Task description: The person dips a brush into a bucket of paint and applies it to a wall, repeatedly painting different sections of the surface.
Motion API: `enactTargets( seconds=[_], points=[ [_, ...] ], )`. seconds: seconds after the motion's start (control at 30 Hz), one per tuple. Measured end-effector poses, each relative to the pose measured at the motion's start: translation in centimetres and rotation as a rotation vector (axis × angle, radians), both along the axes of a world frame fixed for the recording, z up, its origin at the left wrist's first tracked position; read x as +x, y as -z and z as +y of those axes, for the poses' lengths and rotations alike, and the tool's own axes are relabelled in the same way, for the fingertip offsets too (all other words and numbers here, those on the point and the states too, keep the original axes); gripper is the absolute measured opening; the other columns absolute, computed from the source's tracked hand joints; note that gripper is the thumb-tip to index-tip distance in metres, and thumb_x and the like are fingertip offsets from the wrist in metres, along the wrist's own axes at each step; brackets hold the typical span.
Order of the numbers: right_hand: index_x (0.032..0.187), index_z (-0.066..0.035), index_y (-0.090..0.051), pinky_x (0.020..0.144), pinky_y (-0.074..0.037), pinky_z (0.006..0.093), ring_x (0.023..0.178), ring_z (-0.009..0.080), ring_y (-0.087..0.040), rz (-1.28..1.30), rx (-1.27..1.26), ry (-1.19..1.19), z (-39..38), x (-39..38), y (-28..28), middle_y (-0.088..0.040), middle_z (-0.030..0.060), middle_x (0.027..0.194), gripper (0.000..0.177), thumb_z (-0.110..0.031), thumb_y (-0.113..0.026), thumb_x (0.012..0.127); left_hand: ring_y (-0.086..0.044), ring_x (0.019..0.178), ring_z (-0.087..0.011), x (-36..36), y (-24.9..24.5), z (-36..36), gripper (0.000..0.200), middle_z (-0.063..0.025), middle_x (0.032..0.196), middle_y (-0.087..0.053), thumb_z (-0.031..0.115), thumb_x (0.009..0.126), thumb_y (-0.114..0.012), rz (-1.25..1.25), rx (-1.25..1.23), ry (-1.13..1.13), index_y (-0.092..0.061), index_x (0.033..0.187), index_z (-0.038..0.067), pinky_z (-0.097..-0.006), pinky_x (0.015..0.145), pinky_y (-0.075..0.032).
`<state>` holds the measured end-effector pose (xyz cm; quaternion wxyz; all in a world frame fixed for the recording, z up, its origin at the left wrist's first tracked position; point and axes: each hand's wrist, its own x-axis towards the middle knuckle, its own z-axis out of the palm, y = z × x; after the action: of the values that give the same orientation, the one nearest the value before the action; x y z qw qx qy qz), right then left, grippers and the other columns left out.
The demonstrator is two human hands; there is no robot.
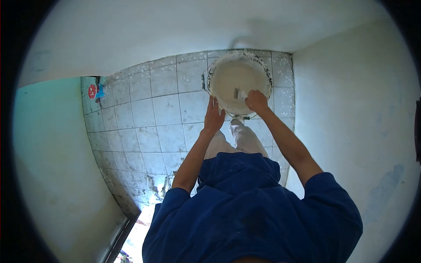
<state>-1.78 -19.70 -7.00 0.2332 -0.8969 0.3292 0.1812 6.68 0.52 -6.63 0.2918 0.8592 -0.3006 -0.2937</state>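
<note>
A wide round bucket [212,90] with a splattered rim stands on the tiled floor and holds a pale, creamy mix [239,76]. Above the mix, my right hand [257,101] is closed in a fist around a small tool with a pale handle and a grey flat end [237,93]; its exact kind is too small to tell. At the bucket's near left rim is my left hand [214,116], its fingers stretched out, touching or very close to the rim. Nothing shows in that hand.
White walls [351,105] rise behind and to the right of the spattered tile floor [166,109]. A red and blue container [95,91] sits at the far left corner. A dark-edged doorway [123,236] lets in light at lower left. My feet are close to the bucket.
</note>
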Motion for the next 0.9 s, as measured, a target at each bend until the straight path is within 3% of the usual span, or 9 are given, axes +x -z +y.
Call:
enactTargets(
  seconds=[0.2,0.33,0.4,0.5,0.6,0.67,0.73,0.83,0.9],
  points=[
    [0.09,-0.002,-0.064,0.075,-0.053,0.0424,0.087,0.0336,-0.065,0.139,-0.017,-0.025,-0.4,2.1,4.2,-0.064,0.0199,0.092,0.02,-0.015,-0.058,0.076,-0.03,0.132,-0.0351,0.3,1.5,0.8,0.067,-0.023,0.149,-0.016,0.017,0.085,-0.055,-0.107,0.035,0.098,-0.023,0.141,-0.003,-0.0368,0.102,-0.039],
    [0.088,-0.003,-0.065,0.075,-0.053,0.0409,0.088,0.0313,-0.065,0.152,-0.048,0.043,0.7,3.3,5.5,-0.065,0.0179,0.091,0.018,-0.014,-0.058,0.076,-0.045,0.122,-0.0349,1.8,-0.2,1.1,0.06,-0.0189,0.148,-0.021,0.017,0.086,-0.051,0.016,0.047,0.117,-0.03,0.139,-0.002,-0.0429,0.093,-0.045],
    [0.086,-0.003,-0.065,0.075,-0.053,0.0407,0.086,0.0312,-0.066,0.108,-0.087,0.083,1.3,3.2,4.0,-0.065,0.0175,0.089,0.016,-0.015,-0.058,0.076,-0.051,0.116,-0.0342,2.7,-1.1,1.2,0.06,-0.0156,0.149,-0.022,0.017,0.085,-0.051,0.116,0.092,0.135,-0.031,0.139,0.0,-0.0439,0.089,-0.048],
    [0.083,-0.004,-0.065,0.073,-0.053,0.0415,0.081,0.032,-0.066,0.083,-0.125,0.144,2.2,1.8,1.0,-0.065,0.0174,0.084,0.015,-0.016,-0.057,0.078,-0.055,0.11,-0.0342,3.3,-0.4,1.8,0.06,-0.0149,0.148,-0.024,0.018,0.085,-0.052,0.035,0.086,0.215,-0.032,0.138,0.001,-0.0443,0.086,-0.049],
    [0.081,-0.005,-0.064,0.07,-0.053,0.0433,0.078,0.0342,-0.065,0.044,-0.132,0.258,4.0,-1.0,-1.7,-0.065,0.017,0.081,0.016,-0.018,-0.054,0.08,-0.051,0.116,-0.034,3.8,-0.8,1.7,0.06,-0.0166,0.148,-0.025,0.019,0.085,-0.052,0.058,0.125,0.273,-0.032,0.138,0.001,-0.0427,0.089,-0.048],
    [0.084,-0.006,-0.061,0.071,-0.05,0.047,0.08,0.0357,-0.062,-0.002,-0.037,0.403,5.6,-3.2,-2.2,-0.063,0.0183,0.088,0.017,-0.022,-0.053,0.081,-0.046,0.122,-0.0333,3.7,2.0,3.0,0.059,-0.0183,0.147,-0.025,0.02,0.085,-0.053,-0.015,-0.04,0.305,-0.033,0.137,0.001,-0.0409,0.094,-0.044],
    [0.085,-0.006,-0.061,0.074,-0.048,0.0465,0.085,0.0347,-0.061,-0.08,-0.064,0.352,7.8,-6.6,1.3,-0.063,0.0159,0.089,0.018,-0.018,-0.048,0.084,-0.035,0.13,-0.0346,3.9,1.9,3.4,0.06,-0.0226,0.145,-0.028,0.02,0.084,-0.055,0.041,-0.089,0.35,-0.033,0.136,-0.002,-0.0384,0.102,-0.037],
    [0.089,-0.009,-0.063,0.074,-0.047,0.0466,0.085,0.036,-0.06,-0.252,0.011,0.593,9.3,-7.7,3.1,-0.062,0.0158,0.09,0.017,-0.019,-0.052,0.081,-0.027,0.133,-0.0396,4.3,2.8,3.4,0.069,-0.0306,0.144,-0.022,0.019,0.084,-0.057,0.035,-0.094,0.485,-0.025,0.136,-0.011,-0.0384,0.108,-0.028],
    [0.087,-0.007,-0.062,0.074,-0.047,0.0454,0.086,0.0362,-0.06,-0.399,-0.081,0.663,10.0,-6.6,-1.0,-0.062,0.0163,0.089,0.015,-0.018,-0.055,0.079,-0.027,0.133,-0.0408,4.9,4.0,3.6,0.07,-0.0322,0.144,-0.02,0.018,0.083,-0.056,0.064,-0.064,0.502,-0.021,0.138,-0.01,-0.0402,0.106,-0.031]
  ],
)
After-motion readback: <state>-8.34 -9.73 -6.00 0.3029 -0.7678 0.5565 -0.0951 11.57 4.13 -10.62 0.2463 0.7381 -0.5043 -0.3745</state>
